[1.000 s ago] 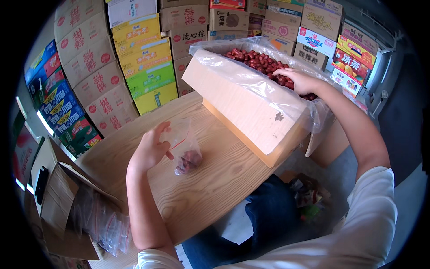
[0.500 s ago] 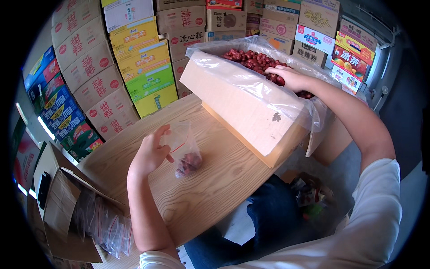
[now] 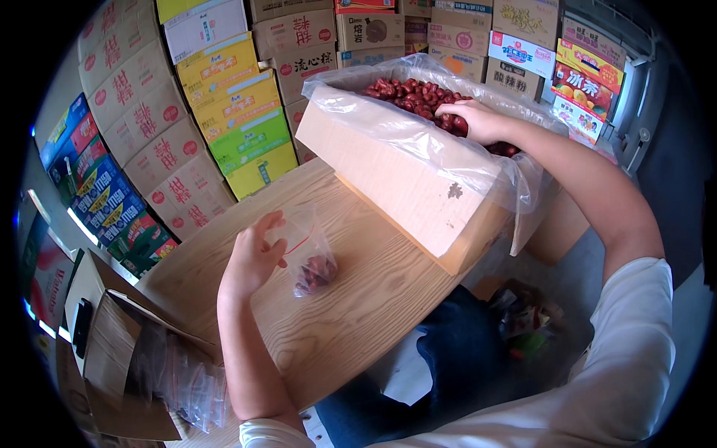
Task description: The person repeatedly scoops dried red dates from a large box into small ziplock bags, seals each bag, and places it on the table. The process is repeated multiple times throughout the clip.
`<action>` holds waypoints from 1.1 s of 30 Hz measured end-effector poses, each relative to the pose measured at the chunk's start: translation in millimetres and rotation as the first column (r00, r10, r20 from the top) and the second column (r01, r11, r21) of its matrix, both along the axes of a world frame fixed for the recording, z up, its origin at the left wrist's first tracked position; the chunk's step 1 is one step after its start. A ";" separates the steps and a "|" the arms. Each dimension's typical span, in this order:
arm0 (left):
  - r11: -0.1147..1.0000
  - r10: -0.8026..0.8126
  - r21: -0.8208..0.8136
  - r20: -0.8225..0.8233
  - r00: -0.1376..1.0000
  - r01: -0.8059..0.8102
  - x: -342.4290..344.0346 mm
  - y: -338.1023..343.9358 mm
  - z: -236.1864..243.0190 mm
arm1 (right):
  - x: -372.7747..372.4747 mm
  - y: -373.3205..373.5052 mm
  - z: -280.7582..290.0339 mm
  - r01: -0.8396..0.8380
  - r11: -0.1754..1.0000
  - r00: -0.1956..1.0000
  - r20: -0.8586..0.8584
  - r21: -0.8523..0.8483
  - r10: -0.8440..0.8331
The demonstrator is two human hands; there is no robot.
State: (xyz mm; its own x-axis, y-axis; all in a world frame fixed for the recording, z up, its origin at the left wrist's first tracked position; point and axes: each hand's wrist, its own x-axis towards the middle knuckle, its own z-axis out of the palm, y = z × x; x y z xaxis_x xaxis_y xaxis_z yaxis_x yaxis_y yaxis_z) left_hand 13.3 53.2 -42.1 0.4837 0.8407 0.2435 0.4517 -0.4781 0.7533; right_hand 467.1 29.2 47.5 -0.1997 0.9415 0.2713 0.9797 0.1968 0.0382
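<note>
My left hand (image 3: 256,250) is at the mouth of a clear zip bag (image 3: 307,230), its fingers and thumb curled at the rim. The bag has a red zip line, and a small heap of dried red dates (image 3: 316,273) lies in its bottom on the wooden table. At the far right, my right hand (image 3: 480,122) reaches into a large carton (image 3: 396,172) lined with clear plastic and full of red dates (image 3: 418,99). Its fingers are curled round some of the dates; the fingertips are partly hidden among them.
At the lower left, an open cardboard box (image 3: 127,373) holds several zip bags (image 3: 187,388) beside the wooden table (image 3: 351,306). Stacked cartons (image 3: 149,112) line the back. A bag of mixed packets (image 3: 523,317) sits on the floor right of my legs.
My right hand has shifted slightly left among the dates, its fingers curling in more. My left hand stays at the bag's mouth. The whole view has shifted slightly.
</note>
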 end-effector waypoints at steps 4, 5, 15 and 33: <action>1.000 -0.007 0.007 0.007 1.000 0.007 -3.4 2.6 -1.9 | 5.7 4.8 1.5 -0.049 0.999 0.997 -0.057 0.010 0.050; 1.000 -0.012 0.008 0.004 1.000 0.012 -3.6 3.2 -3.2 | 7.7 5.0 1.9 -0.056 0.998 0.996 -0.066 0.010 0.056; 0.995 -0.044 -0.093 -0.047 0.998 0.040 -6.4 -2.8 3.4 | 23.8 3.4 10.3 0.053 0.992 0.939 -0.345 0.111 -0.012; 0.998 -0.047 -0.035 0.012 0.999 0.048 -18.5 -5.8 7.1 | -212.6 -3.6 56.4 -0.510 0.815 0.423 -0.905 -0.274 -0.040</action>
